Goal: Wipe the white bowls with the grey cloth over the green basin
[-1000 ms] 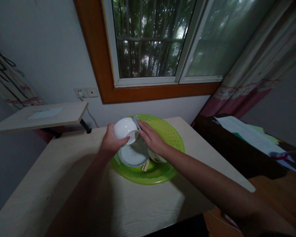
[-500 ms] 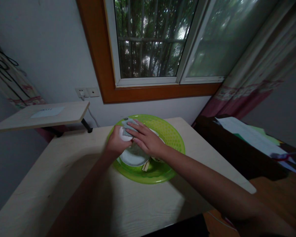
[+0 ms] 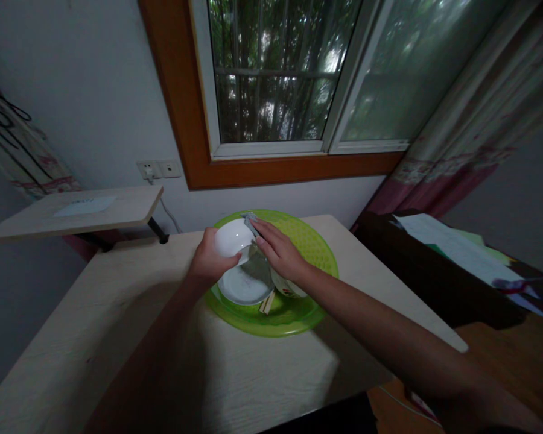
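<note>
A white bowl (image 3: 231, 237) is tilted on its side above a green plastic basin (image 3: 289, 331), gripped at its left by my left hand (image 3: 207, 258), thumb over the near edge. My right hand (image 3: 278, 248) presses a grey cloth (image 3: 250, 223) against the bowl's right side, its fingers closed over the cloth. Below the bowl, a larger white dish (image 3: 245, 286) lies in the basin. Beside it, partly under my right wrist, is a bowl with a red pattern (image 3: 287, 288). The ends of pale chopsticks (image 3: 266, 303) stick out between them.
The basin stands on a pale wooden table (image 3: 253, 374) against the wall. A raised wooden shelf (image 3: 117, 211) is at the left, near wall sockets (image 3: 158, 169). Papers (image 3: 447, 238) lie on a dark surface at the right. A window (image 3: 276, 72) is behind.
The bowl turned upright toward me with the cloth over it half a second ago, then tipped back to the left. My right hand and cloth moved left across it, then back right.
</note>
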Demonstrator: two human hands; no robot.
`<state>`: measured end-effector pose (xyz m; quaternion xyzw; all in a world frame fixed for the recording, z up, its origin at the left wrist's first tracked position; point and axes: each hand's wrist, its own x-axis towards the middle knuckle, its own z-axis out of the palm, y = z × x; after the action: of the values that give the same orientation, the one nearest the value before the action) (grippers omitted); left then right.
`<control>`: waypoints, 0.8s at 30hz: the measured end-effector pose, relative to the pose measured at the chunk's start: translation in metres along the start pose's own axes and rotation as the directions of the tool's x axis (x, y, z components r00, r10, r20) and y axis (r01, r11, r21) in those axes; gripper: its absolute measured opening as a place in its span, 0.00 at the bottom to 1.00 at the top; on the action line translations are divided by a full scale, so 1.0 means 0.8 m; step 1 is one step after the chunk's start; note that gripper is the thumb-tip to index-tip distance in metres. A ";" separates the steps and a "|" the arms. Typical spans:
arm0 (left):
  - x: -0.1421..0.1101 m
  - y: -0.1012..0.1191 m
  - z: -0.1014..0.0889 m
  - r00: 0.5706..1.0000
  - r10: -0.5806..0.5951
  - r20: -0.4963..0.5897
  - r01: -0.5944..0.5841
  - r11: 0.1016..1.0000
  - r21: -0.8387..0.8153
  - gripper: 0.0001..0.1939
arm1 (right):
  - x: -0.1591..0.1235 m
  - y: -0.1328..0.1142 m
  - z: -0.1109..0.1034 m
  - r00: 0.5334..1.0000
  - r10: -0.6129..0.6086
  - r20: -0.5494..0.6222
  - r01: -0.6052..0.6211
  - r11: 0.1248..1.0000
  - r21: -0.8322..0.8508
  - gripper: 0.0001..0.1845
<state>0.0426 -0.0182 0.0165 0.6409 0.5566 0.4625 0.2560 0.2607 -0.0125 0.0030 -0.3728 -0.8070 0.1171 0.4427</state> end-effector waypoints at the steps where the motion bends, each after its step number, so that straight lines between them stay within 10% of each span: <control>1: 0.000 -0.001 0.001 1.000 0.012 0.005 -0.012 1.000 0.000 0.30 | 0.000 -0.004 0.000 0.999 -0.030 0.013 0.030 0.999 -0.021 0.28; 9: 0.000 -0.003 0.001 0.993 0.092 0.078 -0.091 0.996 -0.018 0.29 | 0.005 -0.035 0.002 0.922 -0.327 0.206 0.349 0.933 -0.083 0.29; 24: 0.002 -0.006 -0.003 1.000 -0.025 0.019 0.024 0.998 0.055 0.31 | 0.002 0.007 0.004 0.997 0.067 0.028 -0.069 0.993 0.100 0.32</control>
<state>0.0383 -0.0155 0.0141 0.6454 0.5742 0.4376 0.2494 0.2601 -0.0075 -0.0009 -0.3757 -0.7922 0.1773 0.4470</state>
